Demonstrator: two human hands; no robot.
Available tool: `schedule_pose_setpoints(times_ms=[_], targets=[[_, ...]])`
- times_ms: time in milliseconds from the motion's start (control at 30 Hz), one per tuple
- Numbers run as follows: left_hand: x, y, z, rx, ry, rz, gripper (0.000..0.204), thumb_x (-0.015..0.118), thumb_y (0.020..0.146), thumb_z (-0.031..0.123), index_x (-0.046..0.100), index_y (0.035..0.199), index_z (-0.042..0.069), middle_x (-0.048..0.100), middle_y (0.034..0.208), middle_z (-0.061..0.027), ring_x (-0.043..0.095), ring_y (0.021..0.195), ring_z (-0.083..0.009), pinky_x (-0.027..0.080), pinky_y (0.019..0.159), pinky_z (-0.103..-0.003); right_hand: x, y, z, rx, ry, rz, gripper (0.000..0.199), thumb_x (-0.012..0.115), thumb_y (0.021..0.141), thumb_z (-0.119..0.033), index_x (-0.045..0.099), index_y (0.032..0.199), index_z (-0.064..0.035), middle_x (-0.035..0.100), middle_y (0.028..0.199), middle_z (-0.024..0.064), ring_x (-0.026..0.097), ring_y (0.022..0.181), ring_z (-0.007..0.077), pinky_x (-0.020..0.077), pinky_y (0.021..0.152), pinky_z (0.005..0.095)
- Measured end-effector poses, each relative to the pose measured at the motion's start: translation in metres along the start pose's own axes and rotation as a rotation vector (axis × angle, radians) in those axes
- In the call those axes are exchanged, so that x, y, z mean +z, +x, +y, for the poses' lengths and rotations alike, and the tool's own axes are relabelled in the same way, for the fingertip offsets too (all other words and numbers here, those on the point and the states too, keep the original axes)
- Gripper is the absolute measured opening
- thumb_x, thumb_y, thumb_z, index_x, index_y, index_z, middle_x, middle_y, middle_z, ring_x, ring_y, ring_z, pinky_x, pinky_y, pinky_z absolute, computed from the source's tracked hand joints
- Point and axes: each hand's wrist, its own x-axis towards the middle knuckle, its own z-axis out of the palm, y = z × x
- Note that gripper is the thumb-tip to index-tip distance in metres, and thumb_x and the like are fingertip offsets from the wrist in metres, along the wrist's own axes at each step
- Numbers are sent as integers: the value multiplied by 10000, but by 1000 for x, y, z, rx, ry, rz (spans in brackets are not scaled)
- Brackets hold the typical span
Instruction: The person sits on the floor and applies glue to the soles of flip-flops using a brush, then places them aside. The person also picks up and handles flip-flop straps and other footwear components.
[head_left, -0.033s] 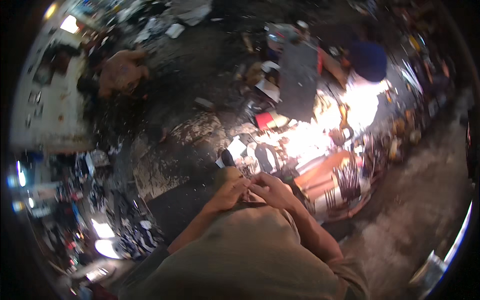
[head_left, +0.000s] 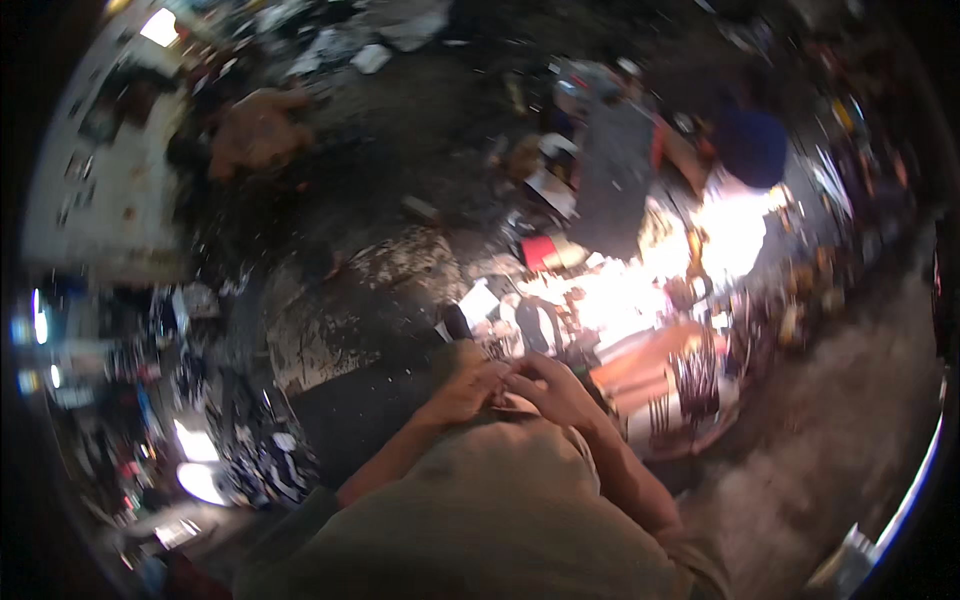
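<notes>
One bare-backed co-worker [head_left: 260, 130], upper L. Flat matte-black panel [head_left: 345, 425] beside my L forearm. Small black round-ended obj. [head_left: 457, 322] lies just beyond my L hand [head_left: 466, 390], whose fingers are curled in; can't tell if they grip smth. White flat sheet [head_left: 479, 299] next to that obj. R hand [head_left: 556, 388]: fingers bent, tips meeting L's approx. mid-frame, hold unclear (blur). Bundle of thin greyish rods [head_left: 697, 380] to its R. Co-worker w/ dark-blue headwear [head_left: 750, 148], upper R.

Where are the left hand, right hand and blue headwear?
Left hand [head_left: 468, 388]: head view, back of the hand.
Right hand [head_left: 556, 388]: head view, back of the hand.
Blue headwear [head_left: 752, 150]: head view, middle of its top.
</notes>
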Motion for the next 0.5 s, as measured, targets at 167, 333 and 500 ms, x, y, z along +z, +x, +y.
schedule_pose_setpoints(times_ms=[167, 333, 500], targets=[[-65, 5, 23, 368, 427, -32, 371, 435, 1112, 333, 634, 1193, 30, 622, 893, -46, 592, 805, -130, 520, 755, -312, 24, 57, -53, 87, -189, 5, 276, 665, 984, -237, 677, 1071, 25, 686, 997, 116, 641, 930, 198, 506, 839, 345], [-137, 19, 22, 344, 154, -21, 458, 447, 1090, 445, 666, 1084, 43, 615, 789, -32, 566, 720, -137, 471, 692, -322, 67, 122, -69, 86, -303, 79, 233, 664, 958, -206, 655, 955, 27, 672, 921, 111, 606, 851, 145, 487, 765, 319], [-211, 0, 29, 693, 294, 117, 503, 437, 1086, 493, 667, 1054, 47, 630, 802, -26, 594, 765, -123, 485, 727, -313, 110, 206, -54, -233, -151, -71, 98, 653, 969, -97, 583, 949, -32, 614, 882, 5, 546, 801, 70, 443, 697, 251]])
